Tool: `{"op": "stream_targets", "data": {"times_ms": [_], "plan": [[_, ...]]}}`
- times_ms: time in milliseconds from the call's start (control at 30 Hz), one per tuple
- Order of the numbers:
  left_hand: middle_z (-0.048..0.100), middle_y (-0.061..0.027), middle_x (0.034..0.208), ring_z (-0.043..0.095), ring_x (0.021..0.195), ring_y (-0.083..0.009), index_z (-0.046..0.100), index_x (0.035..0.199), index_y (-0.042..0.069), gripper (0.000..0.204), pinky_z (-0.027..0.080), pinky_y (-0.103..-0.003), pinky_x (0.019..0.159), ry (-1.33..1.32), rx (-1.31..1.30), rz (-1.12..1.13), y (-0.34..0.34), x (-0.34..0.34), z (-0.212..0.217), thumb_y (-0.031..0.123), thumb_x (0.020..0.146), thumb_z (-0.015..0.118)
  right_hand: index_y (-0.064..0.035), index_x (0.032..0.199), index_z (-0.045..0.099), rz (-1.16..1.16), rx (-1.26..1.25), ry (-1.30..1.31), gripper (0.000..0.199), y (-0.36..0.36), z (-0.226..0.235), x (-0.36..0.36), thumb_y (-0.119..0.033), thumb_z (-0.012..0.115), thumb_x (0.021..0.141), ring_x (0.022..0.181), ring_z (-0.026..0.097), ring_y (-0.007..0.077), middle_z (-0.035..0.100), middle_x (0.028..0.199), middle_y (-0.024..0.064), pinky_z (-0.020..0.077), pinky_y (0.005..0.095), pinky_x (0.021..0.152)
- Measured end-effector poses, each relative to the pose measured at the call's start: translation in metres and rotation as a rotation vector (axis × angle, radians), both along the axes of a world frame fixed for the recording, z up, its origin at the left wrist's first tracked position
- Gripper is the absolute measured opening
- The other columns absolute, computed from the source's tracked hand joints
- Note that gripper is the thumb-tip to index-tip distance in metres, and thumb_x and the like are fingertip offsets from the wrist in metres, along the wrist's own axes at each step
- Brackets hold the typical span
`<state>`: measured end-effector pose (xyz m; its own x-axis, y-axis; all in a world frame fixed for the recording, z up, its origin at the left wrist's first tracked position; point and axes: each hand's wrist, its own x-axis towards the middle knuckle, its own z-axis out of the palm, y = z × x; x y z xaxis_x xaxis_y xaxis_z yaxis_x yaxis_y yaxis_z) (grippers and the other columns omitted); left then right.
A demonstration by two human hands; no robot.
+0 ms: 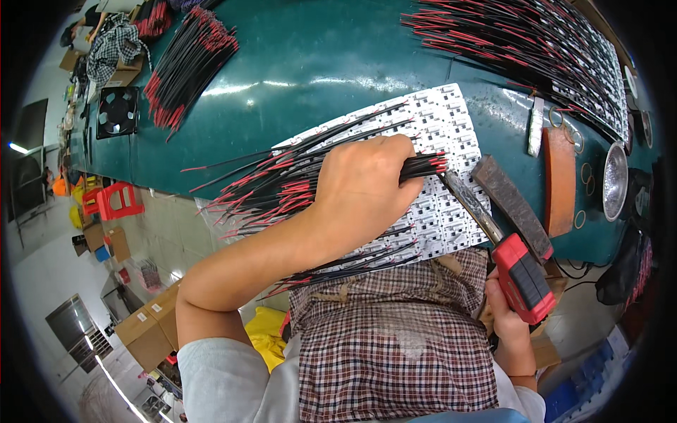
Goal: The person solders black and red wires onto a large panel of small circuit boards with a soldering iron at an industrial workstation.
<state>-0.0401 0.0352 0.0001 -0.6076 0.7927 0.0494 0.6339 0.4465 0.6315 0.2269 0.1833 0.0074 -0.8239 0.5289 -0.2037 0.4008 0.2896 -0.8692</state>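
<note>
My left hand is closed round a bundle of thin black wires, whose red-tipped ends stick out to the right of the fist. Long tails of these wires fan out to the left. Under the hand lies a white panel of small circuit boards with more wires across it. My right hand grips the red and black handle of a soldering iron. Its metal shaft slants up and left, the tip close to the held wire ends; whether they touch, I cannot tell.
A dark bar lies right of the panel, beside an orange-brown block and a metal bowl. More wires cover another panel at the far right. A wire bundle and a black fan are at the left.
</note>
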Motion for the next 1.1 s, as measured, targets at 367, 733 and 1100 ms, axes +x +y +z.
{"op": "stream_targets", "data": {"times_ms": [367, 733, 1100], "plan": [[0.062, -0.0143, 0.068, 0.063, 0.061, -0.0333, 0.063, 0.078, 0.001, 0.019, 0.049, -0.042, 0.057, 0.016, 0.035, -0.009, -0.001, 0.002, -0.001, 0.011, 0.072, 0.078, 0.0004, 0.091, 0.069, 0.054, -0.007, 0.001, 0.018, 0.002, 0.001, -0.004, -0.002, 0.075, 0.074, 0.064, 0.063, 0.0280, 0.065, 0.076, 0.0110, 0.0494, 0.0364, 0.059], [0.062, -0.0133, 0.067, 0.064, 0.061, -0.0327, 0.063, 0.077, 0.002, 0.017, 0.049, -0.042, 0.056, 0.038, 0.023, -0.017, 0.002, 0.000, -0.003, 0.011, 0.073, 0.077, -0.0011, 0.090, 0.068, -0.003, 0.045, -0.003, 0.018, 0.001, -0.006, 0.009, -0.004, 0.077, 0.074, 0.065, 0.064, 0.0299, 0.066, 0.078, 0.0113, 0.0491, 0.0372, 0.060], [0.061, -0.0115, 0.063, 0.061, 0.056, -0.0309, 0.064, 0.074, 0.002, 0.021, 0.047, -0.041, 0.055, -0.038, -0.033, -0.040, 0.005, -0.006, -0.001, 0.018, 0.079, 0.075, -0.0003, 0.090, 0.068, 0.062, 0.049, 0.001, 0.019, 0.003, -0.007, 0.008, -0.002, 0.075, 0.072, 0.065, 0.063, 0.0301, 0.065, 0.078, 0.0114, 0.0490, 0.0369, 0.059]]}}
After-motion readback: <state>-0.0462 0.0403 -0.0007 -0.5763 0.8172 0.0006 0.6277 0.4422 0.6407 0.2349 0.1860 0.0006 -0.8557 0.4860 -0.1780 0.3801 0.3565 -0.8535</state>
